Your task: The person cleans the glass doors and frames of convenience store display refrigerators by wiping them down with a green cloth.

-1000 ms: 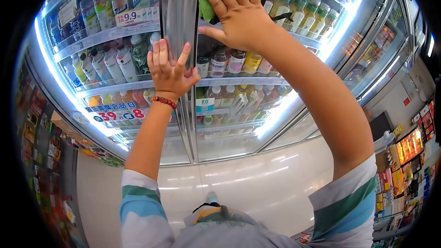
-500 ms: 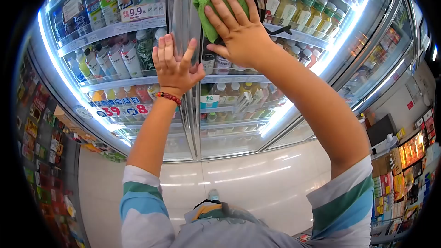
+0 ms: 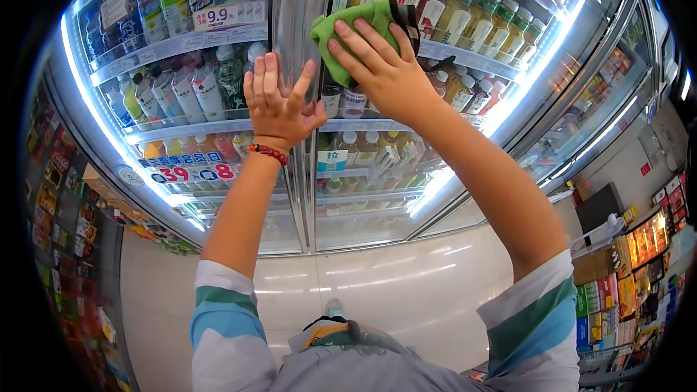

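We face a tall drinks cooler (image 3: 363,233), its glass doors filling most of the view and bright strips lighting its outer sides. The pale floor (image 3: 406,283) spreads from the cooler's bottom edge back to our body. Stocked shelves (image 3: 69,239) bound the left side, well apart from our arms. Between the doors runs a shiny metal upright (image 3: 296,14); right of it, behind the glass, stands a row of bottles (image 3: 468,23).

A green cloth (image 3: 374,13) lies on the upper part of the right door, its left edge lapping over the upright and its dark-trimmed right edge in front of the bottles. More glass reaches rightward to the light strip and downward past our forearm. Our right hand (image 3: 381,62) lies flat and wide on the cloth, fingers straight; we cannot see its thumb. Our left hand (image 3: 282,112) is also wide, fingers pointing up along the upright, thumb held out to the right; we cannot tell how much of its palm touches. A gap separates the two hands.

Smaller still are a 9.9 price sign (image 3: 229,16) and the red beaded bracelet (image 3: 268,152) on our left wrist.
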Tool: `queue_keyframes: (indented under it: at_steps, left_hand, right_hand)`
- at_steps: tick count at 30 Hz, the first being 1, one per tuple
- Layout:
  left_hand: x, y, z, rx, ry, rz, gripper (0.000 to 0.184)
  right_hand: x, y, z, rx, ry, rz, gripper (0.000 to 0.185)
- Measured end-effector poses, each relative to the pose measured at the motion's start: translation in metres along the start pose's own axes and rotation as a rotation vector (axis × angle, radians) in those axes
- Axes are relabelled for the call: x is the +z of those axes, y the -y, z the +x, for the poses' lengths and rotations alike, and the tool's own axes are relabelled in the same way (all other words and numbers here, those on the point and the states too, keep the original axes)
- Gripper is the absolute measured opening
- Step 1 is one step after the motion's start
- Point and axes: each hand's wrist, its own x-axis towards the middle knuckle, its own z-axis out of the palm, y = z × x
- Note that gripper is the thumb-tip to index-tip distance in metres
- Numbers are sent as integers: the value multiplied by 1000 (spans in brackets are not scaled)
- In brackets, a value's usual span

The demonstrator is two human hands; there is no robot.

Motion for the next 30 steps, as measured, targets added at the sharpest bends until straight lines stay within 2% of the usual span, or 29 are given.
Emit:
queue_keyframes:
  at_steps: [2, 3, 4, 6, 8, 9, 10, 11, 14, 15, 16, 18, 20, 21, 22, 24, 25, 26, 27, 29, 30]
  left_hand:
    - [0, 1, -1, 0, 4, 5, 77]
    - [0, 1, -2, -1, 6, 1, 77]
    - [-1, 0, -2, -6, 13, 7, 77]
    - [-1, 0, 0, -8, 19, 17, 76]
    - [-1, -2, -1, -14, 22, 30, 76]
    - [-1, -1, -1, 14, 31, 22, 78]
    - [-1, 0, -1, 21, 27, 19, 78]
    - [-1, 0, -1, 20, 25, 23, 78]
    - [-3, -3, 1, 36, 48, 14, 79]
    - [-3, -3, 1, 33, 60, 30, 80]
    - [-5, -4, 1, 29, 76, 45, 80]
    - [-20, -19, 9, -10, 152, 3, 83]
    - [-47, -50, 20, -131, 257, -158, 81]
    - [-70, -76, 24, -229, 367, -241, 80]
    - [-89, -100, 18, -255, 441, -251, 80]
    - [-133, -152, 3, -213, 576, -397, 75]
    - [-152, -174, -7, -203, 655, -503, 72]
    - [-170, -195, -19, -168, 734, -563, 73]
    - [-186, -212, -33, -135, 817, -622, 73]
    - [-206, -235, -66, -168, 887, -681, 72]
    - [-211, -241, -78, -202, 954, -737, 70]
  right_hand:
    - [-10, -6, -5, -122, -29, -30, 71]
    - [-16, -5, -10, -80, -56, 114, 61]
    - [-27, 4, -18, -75, -50, 115, 61]
    - [-60, 36, -46, 383, 152, 643, 56]
    - [-73, 88, -102, 707, 147, 857, 49]
    - [-69, 122, -140, 792, 88, 976, 43]
    - [-91, 160, -165, 1158, 419, 1199, 37]
    - [-88, 198, -209, 1005, 354, 1133, 34]
    - [-127, 285, -286, 1248, 669, 1382, 25]
    - [-137, 308, -308, 1341, 752, 1415, 28]
    - [-160, 314, -309, 1495, 709, 1486, 42]
    - [-177, 338, -340, 1702, 736, 1526, 55]
    - [-202, 325, -322, 1699, 772, 1375, 57]
    - [-212, 320, -309, 1706, 631, 1388, 52]
    - [-217, 315, -302, 1658, 580, 1384, 45]
    - [-226, 302, -273, 1569, 382, 1330, 29]
    - [-229, 299, -260, 1532, 299, 1252, 28]
    - [-230, 297, -248, 1492, 219, 1173, 39]
    - [-229, 296, -239, 1499, 221, 1173, 39]
    - [-227, 295, -227, 1335, 257, 1083, 72]
    - [-227, 299, -227, 1340, 263, 1084, 72]
